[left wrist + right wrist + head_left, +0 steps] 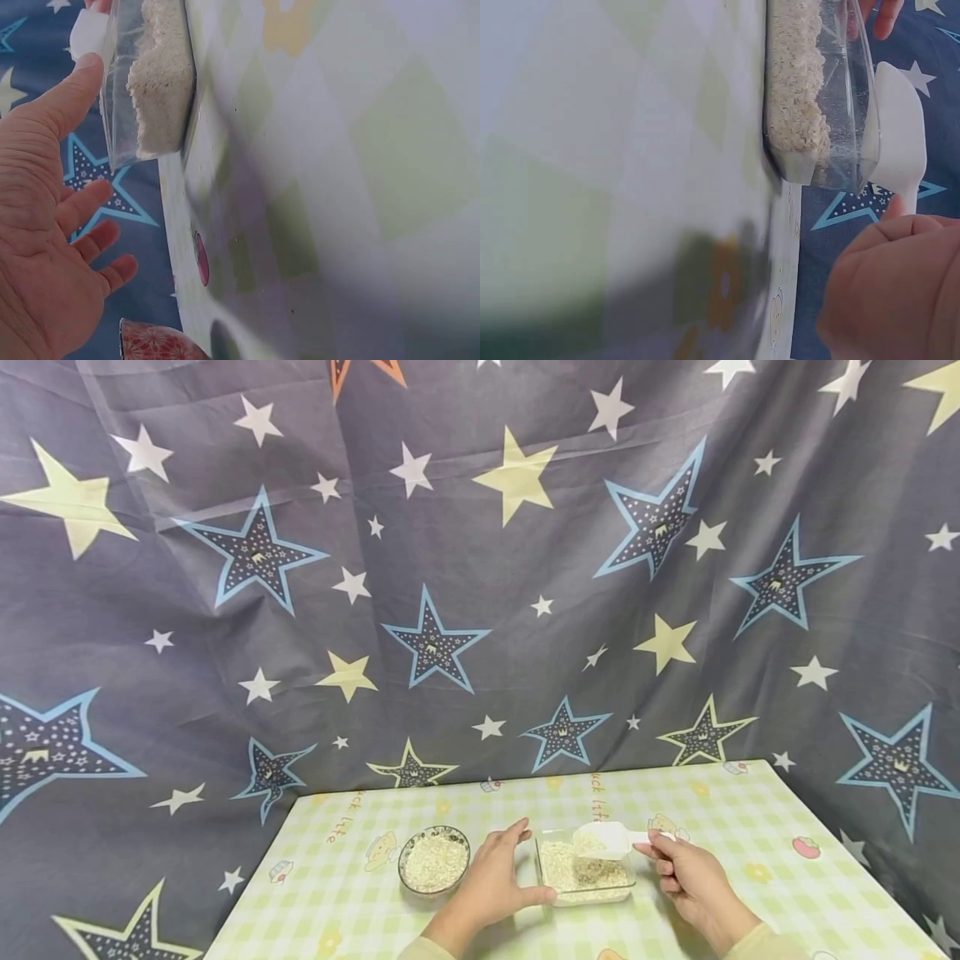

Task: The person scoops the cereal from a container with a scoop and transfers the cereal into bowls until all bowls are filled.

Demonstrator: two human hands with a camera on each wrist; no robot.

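My right hand (693,881) grips the handle of a white scoop (617,840), which carries some pale flakes. The scoop's bowl hangs over the back of a clear rectangular container (596,897), level with its rim in the right wrist view. Pale oat-like flakes (558,864) fill the container unevenly, with a hollow under the scoop. At the container's left side is my left hand (491,872), thumb at the front corner of the rim and the other fingers spread toward the back. In the left wrist view its thumb (79,90) lies against the rim.
Left of my left hand stands a round patterned bowl (467,862) holding similar flakes; its outside looks red in the left wrist view. A green-and-white checked cloth (315,868) covers the table. Behind the table's back edge hangs a grey curtain (465,552) with stars.
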